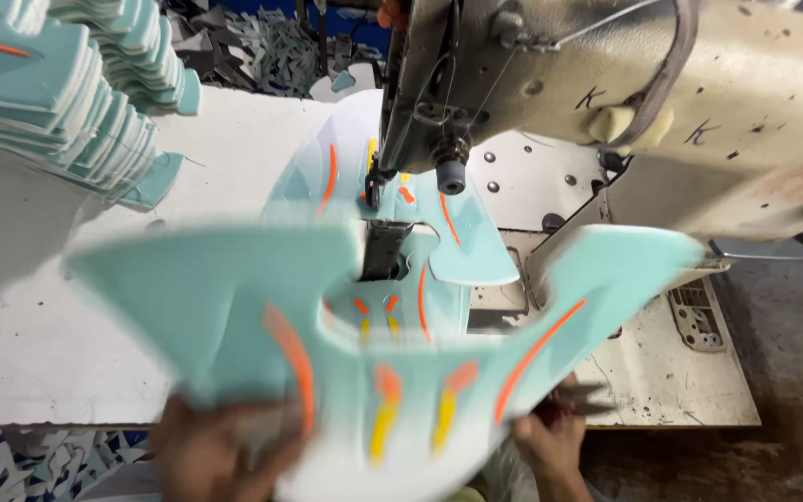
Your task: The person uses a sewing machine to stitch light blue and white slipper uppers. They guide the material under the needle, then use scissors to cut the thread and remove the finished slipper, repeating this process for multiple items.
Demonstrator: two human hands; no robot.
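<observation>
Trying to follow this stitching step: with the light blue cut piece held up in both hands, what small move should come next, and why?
Probably lower the light blue cut piece flat onto the table and slide it toward the needle. Both the left hand and right hand hold it raised and blurred, while another similar piece lies under the sewing machine.

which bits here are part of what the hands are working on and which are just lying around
In use:
- wide mint-green cut piece with orange and yellow stripes, held up by left hand and right hand
- similar mint-green piece under the needle
- beige sewing machine

Lying about:
- stack of mint-green pieces on the white worktable
- offcut scraps below the table edge
</observation>
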